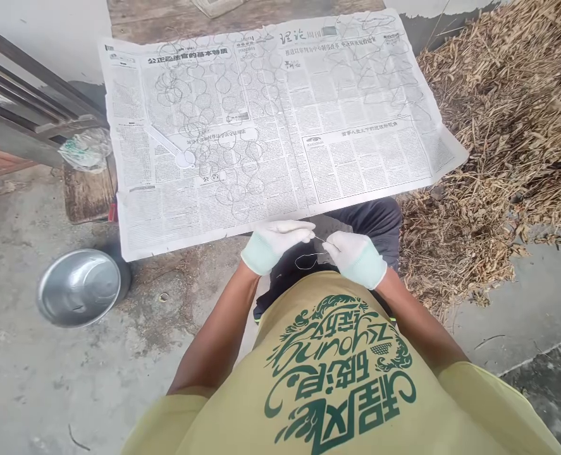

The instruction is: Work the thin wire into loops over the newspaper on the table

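Note:
Both my hands wear white gloves with pale green cuffs and meet over my lap, just below the newspaper's near edge. My left hand [283, 239] has its fingers pressed together on one end of a thin wire [320, 239]. The other end is pinched in my right hand [353, 254]. A small loop of the wire hangs between and below the hands, against dark trousers. On the newspaper [365, 170] lie several thin wavy wire pieces [246, 155], some curled into rings. A flat white tool with a round end [183, 157] rests left of them.
The newspaper covers a wooden table [166, 19]. A metal pot [78, 287] stands on the concrete floor at left. Behind it, a plastic bag [86, 150] lies on a wooden stool [88, 196]. Dry plant stalks [498, 158] are heaped at right.

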### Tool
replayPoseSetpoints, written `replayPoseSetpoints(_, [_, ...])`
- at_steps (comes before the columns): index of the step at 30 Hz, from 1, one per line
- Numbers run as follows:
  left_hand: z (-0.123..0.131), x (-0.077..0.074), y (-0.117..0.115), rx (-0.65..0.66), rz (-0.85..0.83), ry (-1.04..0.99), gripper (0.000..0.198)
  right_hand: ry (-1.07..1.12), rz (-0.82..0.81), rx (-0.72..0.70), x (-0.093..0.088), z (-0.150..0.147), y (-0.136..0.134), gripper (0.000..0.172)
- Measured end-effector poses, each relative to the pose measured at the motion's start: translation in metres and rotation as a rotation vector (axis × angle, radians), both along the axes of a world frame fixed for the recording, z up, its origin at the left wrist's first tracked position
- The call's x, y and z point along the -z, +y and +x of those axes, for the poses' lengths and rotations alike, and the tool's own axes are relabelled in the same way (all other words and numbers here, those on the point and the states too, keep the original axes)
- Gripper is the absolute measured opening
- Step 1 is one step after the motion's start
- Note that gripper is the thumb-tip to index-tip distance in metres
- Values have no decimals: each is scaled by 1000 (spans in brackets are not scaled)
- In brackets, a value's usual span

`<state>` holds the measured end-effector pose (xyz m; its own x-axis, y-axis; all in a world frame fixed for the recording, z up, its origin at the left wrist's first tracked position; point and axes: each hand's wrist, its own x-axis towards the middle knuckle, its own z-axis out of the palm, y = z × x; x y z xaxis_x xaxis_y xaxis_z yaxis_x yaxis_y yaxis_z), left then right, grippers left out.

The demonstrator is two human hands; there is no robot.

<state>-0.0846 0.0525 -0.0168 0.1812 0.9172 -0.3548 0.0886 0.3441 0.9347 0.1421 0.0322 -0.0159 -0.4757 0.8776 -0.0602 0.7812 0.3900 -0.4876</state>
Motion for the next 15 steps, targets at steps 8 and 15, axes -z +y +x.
replayPoseSetpoints(8, [6,15,5,-42,36,-183,31,208,-151,-94,0,7,-5,33])
replayPoseSetpoints(15, [10,12,10,-16,105,-308,30,280,-298,-54,-13,8,-5,36])
